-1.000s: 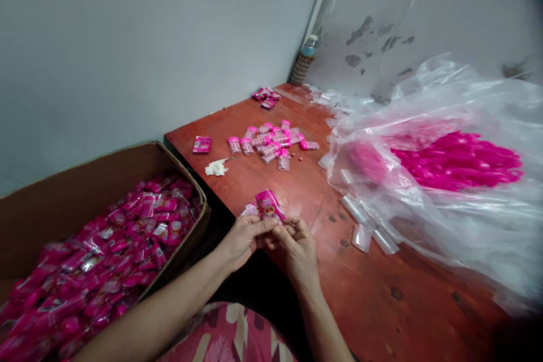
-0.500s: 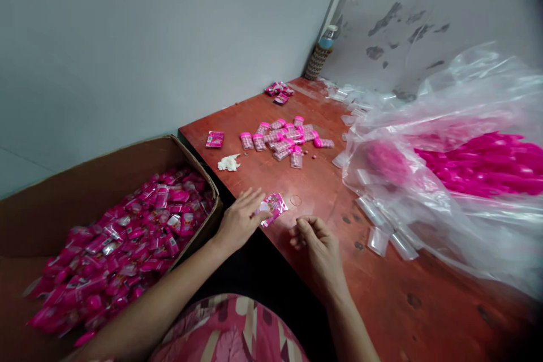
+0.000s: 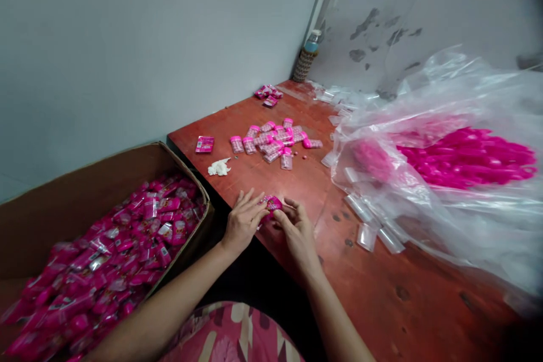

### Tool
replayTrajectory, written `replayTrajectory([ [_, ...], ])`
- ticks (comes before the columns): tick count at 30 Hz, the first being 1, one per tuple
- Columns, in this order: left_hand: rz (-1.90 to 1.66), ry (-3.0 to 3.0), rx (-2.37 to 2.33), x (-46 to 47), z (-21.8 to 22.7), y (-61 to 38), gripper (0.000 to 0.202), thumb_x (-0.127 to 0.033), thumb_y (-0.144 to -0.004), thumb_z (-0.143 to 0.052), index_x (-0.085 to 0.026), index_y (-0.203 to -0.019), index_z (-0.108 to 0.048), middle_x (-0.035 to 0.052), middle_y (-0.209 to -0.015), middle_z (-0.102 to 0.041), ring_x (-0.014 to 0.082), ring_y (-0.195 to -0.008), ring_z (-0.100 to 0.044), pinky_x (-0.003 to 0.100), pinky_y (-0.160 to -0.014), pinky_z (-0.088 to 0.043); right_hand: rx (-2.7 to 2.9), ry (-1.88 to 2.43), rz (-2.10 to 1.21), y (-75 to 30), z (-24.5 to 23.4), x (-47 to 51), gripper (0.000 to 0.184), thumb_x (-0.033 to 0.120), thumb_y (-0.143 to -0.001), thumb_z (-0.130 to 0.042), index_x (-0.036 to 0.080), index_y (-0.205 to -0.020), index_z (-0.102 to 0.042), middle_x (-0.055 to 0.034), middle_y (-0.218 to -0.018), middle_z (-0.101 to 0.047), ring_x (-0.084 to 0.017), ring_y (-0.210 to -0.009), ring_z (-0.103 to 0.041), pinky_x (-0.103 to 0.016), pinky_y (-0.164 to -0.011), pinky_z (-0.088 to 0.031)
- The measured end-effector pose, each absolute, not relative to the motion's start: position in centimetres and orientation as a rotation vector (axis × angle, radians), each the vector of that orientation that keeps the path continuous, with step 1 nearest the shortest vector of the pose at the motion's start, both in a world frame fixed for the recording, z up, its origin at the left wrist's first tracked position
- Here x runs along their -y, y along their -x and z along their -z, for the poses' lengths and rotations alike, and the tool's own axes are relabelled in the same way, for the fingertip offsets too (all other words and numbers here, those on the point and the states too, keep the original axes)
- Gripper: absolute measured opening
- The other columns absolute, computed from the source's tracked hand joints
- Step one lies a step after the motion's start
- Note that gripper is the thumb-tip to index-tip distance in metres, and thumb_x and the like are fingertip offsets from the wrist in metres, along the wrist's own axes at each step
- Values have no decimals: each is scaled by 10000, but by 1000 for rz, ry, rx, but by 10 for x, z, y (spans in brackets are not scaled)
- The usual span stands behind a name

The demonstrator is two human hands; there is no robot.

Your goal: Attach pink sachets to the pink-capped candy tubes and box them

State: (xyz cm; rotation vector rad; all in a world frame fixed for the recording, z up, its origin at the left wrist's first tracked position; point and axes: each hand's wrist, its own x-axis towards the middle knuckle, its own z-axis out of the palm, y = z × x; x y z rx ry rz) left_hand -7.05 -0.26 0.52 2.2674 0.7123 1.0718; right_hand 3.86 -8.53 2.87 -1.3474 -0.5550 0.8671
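Close to the near edge of the red table, my left hand (image 3: 245, 220) and my right hand (image 3: 297, 230) meet around a small pink printed packet (image 3: 271, 203). My left fingers and thumb press on its left side, while my right thumb and fingers pinch its right side. Much of the packet is covered by my fingers. Beyond my hands lies a cluster of small clear jars (image 3: 274, 138) with pink caps and pink beads inside. A flat pink printed sleeve (image 3: 204, 145) and a crumpled white scrap (image 3: 219, 167) lie to the left.
At the left stands a cardboard box (image 3: 203, 212) heaped with pink packaged jars (image 3: 127, 243). A clear plastic bag (image 3: 428, 209) of pink caps (image 3: 470, 158) covers the right side, with clear empty tubes (image 3: 367, 236) beside it. A bottle (image 3: 306, 56) stands in the far corner.
My right hand has moved left and taken hold of the packet's right side. My left hand stays on it. The view has shifted slightly, and the thin ring on the table no longer shows.
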Motion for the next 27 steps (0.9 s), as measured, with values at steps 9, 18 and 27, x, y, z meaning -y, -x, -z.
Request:
replayTrajectory([
  [9, -471, -1447, -696, 0, -40, 75, 306, -392, -744, -552, -122, -792, -687, 54, -733, -674, 197, -701, -623, 295, -674, -485, 924, 1398, -1110, -68, -61, 75, 303, 288, -719, -618, 207, -987, -501, -6, -805, -623, -145, -713, -579, -269, -651, -454],
  [18, -478, -930, -849, 0, -35, 75, 225, -314, -615, -693, -92, -625, -668, 60, -611, -632, 124, -552, -574, 236, -566, -483, 1323, 2238, -355, -128, -64, -1, 263, 391, -809, -457, 176, -826, -609, -49, -691, -656, -184, -653, -613, -258, -580, -399],
  [27, -616, -677, -914, -13, -39, 83, 249, -277, -564, -741, -113, -505, -564, 7, -519, -584, 95, -488, -538, 213, -507, -468, 1398, 2388, -82, -172, -47, -32, 297, 369, -838, -406, 185, -987, -585, -96, -974, -647, -218, -883, -592, -270, -694, -391],
])
